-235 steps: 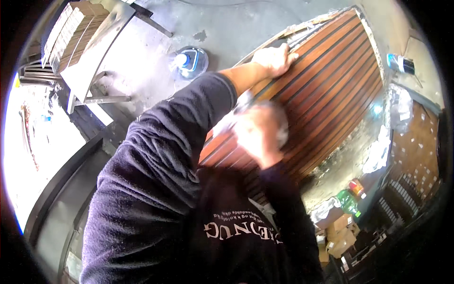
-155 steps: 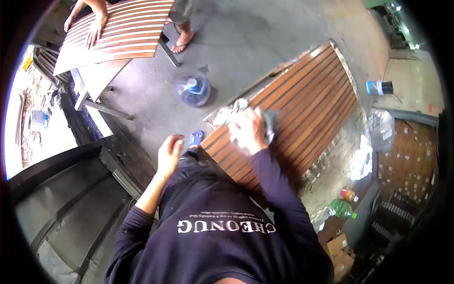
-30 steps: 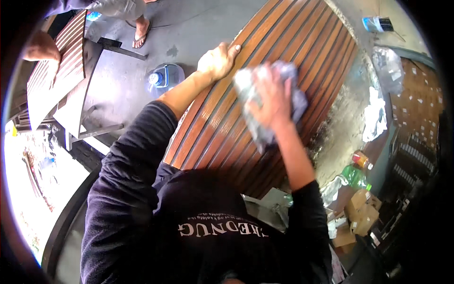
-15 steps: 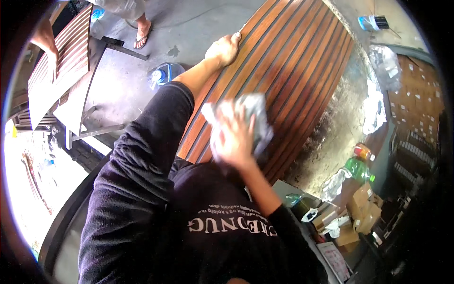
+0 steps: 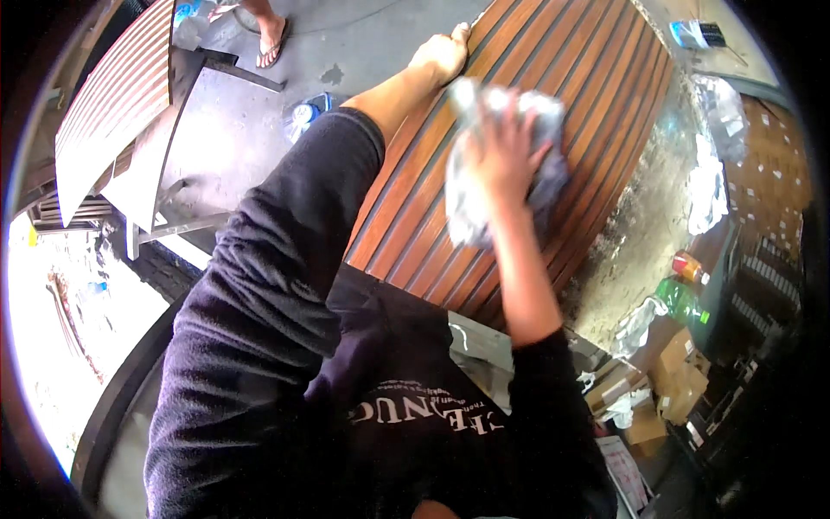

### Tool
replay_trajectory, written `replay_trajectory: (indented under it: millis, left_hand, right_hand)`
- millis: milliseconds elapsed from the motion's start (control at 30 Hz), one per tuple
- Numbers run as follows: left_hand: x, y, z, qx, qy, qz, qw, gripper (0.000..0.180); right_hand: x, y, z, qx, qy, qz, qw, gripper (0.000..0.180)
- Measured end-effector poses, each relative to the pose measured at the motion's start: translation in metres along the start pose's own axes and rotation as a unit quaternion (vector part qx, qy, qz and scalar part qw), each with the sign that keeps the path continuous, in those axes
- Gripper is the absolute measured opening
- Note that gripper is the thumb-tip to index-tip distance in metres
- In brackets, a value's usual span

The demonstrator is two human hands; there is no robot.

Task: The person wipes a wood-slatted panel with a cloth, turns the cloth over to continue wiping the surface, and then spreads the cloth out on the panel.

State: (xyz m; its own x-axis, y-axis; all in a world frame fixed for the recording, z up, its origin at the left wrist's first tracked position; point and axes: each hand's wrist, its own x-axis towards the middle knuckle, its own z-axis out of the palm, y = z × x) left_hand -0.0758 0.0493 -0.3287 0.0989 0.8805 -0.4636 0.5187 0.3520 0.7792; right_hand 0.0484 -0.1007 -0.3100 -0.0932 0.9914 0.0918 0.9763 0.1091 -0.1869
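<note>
A long panel of reddish-brown wooden slats with dark grooves (image 5: pixel 596 112) slants away in front of me. My left hand (image 5: pixel 443 56) is closed over its left edge, near the far side. On the slats my right hand (image 5: pixel 503 160) lies over a crumpled pale cloth (image 5: pixel 464 203), fingers spread, pressing it against the wood. Both the hand and the cloth are a little blurred. The palm and whatever part of the cloth is tucked under it are hidden.
Left stand another slatted panel (image 5: pixel 121 95) and a grey table (image 5: pixel 212 130); a person's sandalled foot (image 5: pixel 271 41) is beyond. A blue-capped bottle (image 5: pixel 304 114) is beside my left arm. Right are a green bottle (image 5: pixel 681 300), cardboard boxes (image 5: pixel 679 372) and a paint can (image 5: pixel 694 35).
My right hand and the cloth have slid up and right across the slats. The left hand still grips the edge. The other person's hand has left the far-left panel. My view has shifted slightly.
</note>
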Motion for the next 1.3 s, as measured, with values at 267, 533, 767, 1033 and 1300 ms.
replay_trajectory:
  millis: [267, 533, 767, 1033, 1300]
  left_hand:
    - [0.003, 0.0, 0.004, 0.039, 0.003, 0.01, 0.999, 0.072]
    - [0.031, -0.03, 0.009, 0.08, 0.074, 0.073, 0.991, 0.079]
    - [0.031, -0.031, 0.013, 0.093, 0.071, 0.052, 0.992, 0.078]
    - [0.031, -0.016, 0.02, 0.068, 0.063, 0.075, 0.993, 0.079]
    - [0.036, -0.035, 0.009, 0.086, 0.063, 0.07, 0.992, 0.078]
  right_hand:
    - [-0.057, -0.066, -0.02, 0.07, -0.141, -0.214, 0.964, 0.049]
    - [-0.012, 0.1, -0.018, -0.059, 0.01, 0.031, 0.998, 0.05]
    - [-0.125, -0.037, 0.002, -0.003, -0.15, -0.176, 0.973, 0.045]
    - [-0.034, 0.006, -0.028, 0.145, 0.121, -0.106, 0.976, 0.008]
    - [-0.138, -0.054, -0.004, 0.282, 0.044, -0.133, 0.949, 0.007]
